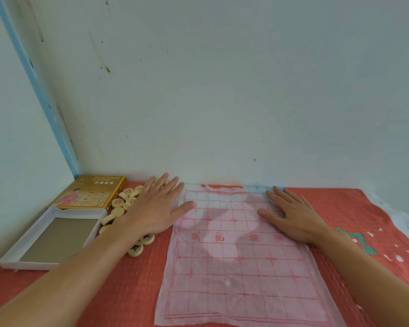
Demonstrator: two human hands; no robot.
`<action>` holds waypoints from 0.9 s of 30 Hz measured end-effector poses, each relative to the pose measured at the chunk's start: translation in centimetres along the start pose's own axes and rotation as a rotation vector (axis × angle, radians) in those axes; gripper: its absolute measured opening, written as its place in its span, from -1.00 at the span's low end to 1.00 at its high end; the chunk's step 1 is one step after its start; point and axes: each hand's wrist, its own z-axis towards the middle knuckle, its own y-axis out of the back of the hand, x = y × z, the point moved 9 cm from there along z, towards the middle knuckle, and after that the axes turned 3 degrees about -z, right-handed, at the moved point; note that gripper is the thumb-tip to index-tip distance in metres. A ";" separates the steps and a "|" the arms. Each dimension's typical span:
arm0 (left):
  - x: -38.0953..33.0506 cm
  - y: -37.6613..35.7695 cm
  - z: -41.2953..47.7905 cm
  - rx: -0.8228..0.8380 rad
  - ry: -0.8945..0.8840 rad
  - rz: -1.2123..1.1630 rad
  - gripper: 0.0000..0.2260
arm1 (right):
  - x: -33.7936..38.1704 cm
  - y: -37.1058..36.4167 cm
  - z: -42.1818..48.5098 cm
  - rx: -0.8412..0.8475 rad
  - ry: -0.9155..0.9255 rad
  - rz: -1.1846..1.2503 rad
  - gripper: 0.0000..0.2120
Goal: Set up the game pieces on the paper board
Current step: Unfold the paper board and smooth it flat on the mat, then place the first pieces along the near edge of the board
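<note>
- Thin white paper board with a red grid (236, 251) lies flat on the red mat (118, 291).
- Left hand (155, 208), fingers spread, rests over the round cream wooden game pieces (135, 249) beside the board, thumb on its edge.
- Right hand (291, 217) presses flat on the board, holding nothing.

A home corner, by the looks: scuffed pale wall (222, 90), red woven cloth (128, 291) (worn patches) covering the table.
</note>
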 end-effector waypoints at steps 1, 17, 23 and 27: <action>0.3 0.6 0.1 -0.051 0.011 -0.050 -0.29 | 0.0 0.1 0.0 -0.005 0.000 0.018 0.15; 4.2 1.3 2.4 -0.288 0.308 -0.357 -0.81 | -1.6 4.1 -2.4 -0.376 -0.136 0.699 -0.60; 4.4 1.3 3.4 -0.335 0.341 -0.338 -0.81 | -2.0 3.9 -2.8 -0.411 -0.178 0.795 -0.65; 4.5 1.2 3.9 -0.340 0.357 -0.299 -0.87 | -2.3 3.9 -3.0 -0.429 -0.194 0.819 -0.66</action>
